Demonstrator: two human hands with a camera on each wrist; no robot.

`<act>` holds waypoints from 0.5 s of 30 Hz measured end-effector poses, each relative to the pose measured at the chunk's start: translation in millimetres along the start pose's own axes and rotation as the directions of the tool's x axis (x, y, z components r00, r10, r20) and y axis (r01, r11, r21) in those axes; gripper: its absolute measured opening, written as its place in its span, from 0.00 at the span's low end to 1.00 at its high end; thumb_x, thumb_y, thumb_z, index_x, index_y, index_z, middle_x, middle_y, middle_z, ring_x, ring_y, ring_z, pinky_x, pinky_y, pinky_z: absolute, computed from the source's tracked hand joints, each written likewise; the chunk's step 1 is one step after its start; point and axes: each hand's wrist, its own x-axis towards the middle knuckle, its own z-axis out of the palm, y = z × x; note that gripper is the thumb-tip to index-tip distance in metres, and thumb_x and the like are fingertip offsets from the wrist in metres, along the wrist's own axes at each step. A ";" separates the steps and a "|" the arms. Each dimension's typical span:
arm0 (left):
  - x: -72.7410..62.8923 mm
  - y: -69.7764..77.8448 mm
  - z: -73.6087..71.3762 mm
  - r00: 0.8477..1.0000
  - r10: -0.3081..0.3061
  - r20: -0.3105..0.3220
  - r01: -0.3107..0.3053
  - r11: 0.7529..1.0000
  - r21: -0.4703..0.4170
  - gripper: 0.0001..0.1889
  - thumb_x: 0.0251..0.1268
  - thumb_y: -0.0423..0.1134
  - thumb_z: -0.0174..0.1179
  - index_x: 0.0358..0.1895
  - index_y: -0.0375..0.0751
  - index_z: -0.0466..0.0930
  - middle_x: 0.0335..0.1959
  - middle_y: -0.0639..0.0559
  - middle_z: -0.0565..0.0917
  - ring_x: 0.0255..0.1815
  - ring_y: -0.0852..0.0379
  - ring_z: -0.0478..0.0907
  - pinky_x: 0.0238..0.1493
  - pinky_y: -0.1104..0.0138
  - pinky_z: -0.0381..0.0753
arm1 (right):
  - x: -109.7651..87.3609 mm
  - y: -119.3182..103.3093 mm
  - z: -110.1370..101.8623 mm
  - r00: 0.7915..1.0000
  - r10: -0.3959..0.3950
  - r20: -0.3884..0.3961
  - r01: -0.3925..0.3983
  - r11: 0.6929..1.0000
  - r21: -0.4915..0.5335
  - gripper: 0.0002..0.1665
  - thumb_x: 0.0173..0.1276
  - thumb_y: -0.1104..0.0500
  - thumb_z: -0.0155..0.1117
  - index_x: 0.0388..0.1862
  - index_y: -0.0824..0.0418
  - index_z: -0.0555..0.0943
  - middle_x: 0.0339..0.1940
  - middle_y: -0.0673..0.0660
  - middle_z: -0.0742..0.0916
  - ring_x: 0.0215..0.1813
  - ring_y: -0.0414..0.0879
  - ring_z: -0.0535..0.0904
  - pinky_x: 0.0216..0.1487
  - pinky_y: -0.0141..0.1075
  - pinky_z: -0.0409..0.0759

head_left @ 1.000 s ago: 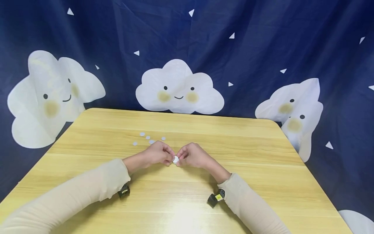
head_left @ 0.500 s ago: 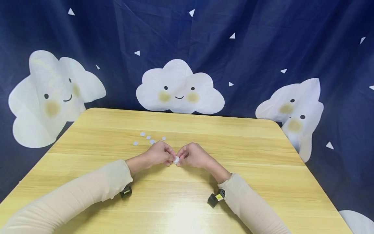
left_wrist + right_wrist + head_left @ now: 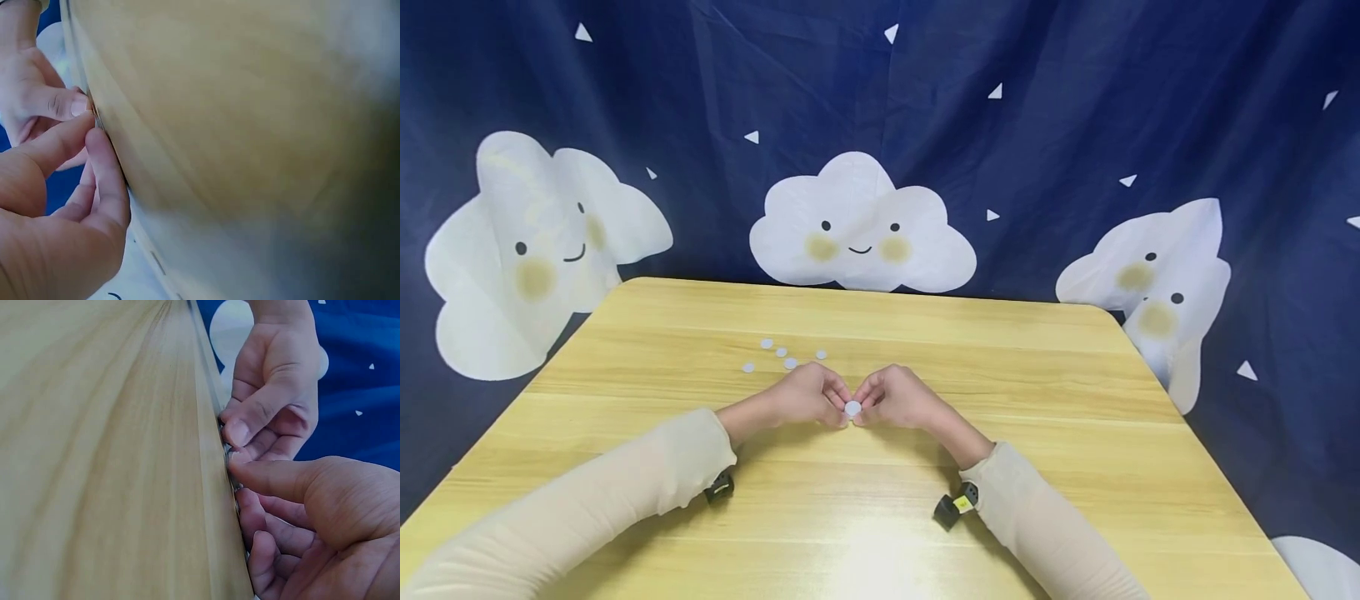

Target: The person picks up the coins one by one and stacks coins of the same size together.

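Near the middle of the table, a small pale grey coin-like disc (image 3: 853,408) sits between the two hands. My left hand (image 3: 807,395) pinches it from the left with thumb and fingertips. From the right, the thumb and fingers of my right hand (image 3: 897,401) hold its other edge. In the right wrist view, the left hand (image 3: 272,394) and right hand (image 3: 344,506) meet low at the tabletop, with the disc mostly hidden by fingers. The left wrist view also has both thumbs almost touching, the left hand (image 3: 75,231) nearer.
Several similar pale discs lie loose beyond the left hand, among them a larger disc (image 3: 791,363) and one disc (image 3: 821,355) off to its right. The wooden table (image 3: 1000,367) ends at a blue curtain (image 3: 1037,142) printed with clouds.
The left thumb has shifted slightly right and toward the near side of the disc. The held disc's face now shows as one even round, where a second edge showed before.
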 end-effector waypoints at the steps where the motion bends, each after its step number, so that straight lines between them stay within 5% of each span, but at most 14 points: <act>1: 0.2 0.7 0.9 1.000 0.009 -0.007 -0.008 0.999 0.032 0.13 0.52 0.29 0.75 0.41 0.35 0.85 0.34 0.47 0.85 0.34 0.55 0.81 0.34 0.66 0.83 | -0.1 0.2 -0.1 1.000 0.001 0.000 -0.001 1.000 0.003 0.10 0.58 0.62 0.81 0.38 0.60 0.88 0.29 0.48 0.89 0.34 0.40 0.84 0.43 0.34 0.82; 6: 0.4 3.4 4.6 0.999 0.012 -0.042 -0.008 0.994 0.109 0.12 0.50 0.29 0.76 0.38 0.36 0.85 0.32 0.48 0.84 0.32 0.55 0.80 0.33 0.68 0.83 | 0.2 1.6 0.7 1.000 -0.003 0.003 0.003 1.000 0.016 0.11 0.57 0.63 0.81 0.38 0.61 0.88 0.29 0.49 0.88 0.34 0.41 0.84 0.42 0.34 0.82; 15: -0.3 4.6 6.0 0.998 -0.003 -0.059 0.010 0.993 0.121 0.10 0.50 0.29 0.76 0.36 0.37 0.86 0.30 0.49 0.83 0.29 0.57 0.79 0.31 0.68 0.81 | -0.4 0.5 0.5 1.000 -0.012 0.006 0.012 1.000 0.021 0.11 0.56 0.64 0.81 0.37 0.62 0.88 0.29 0.49 0.88 0.33 0.41 0.84 0.41 0.33 0.82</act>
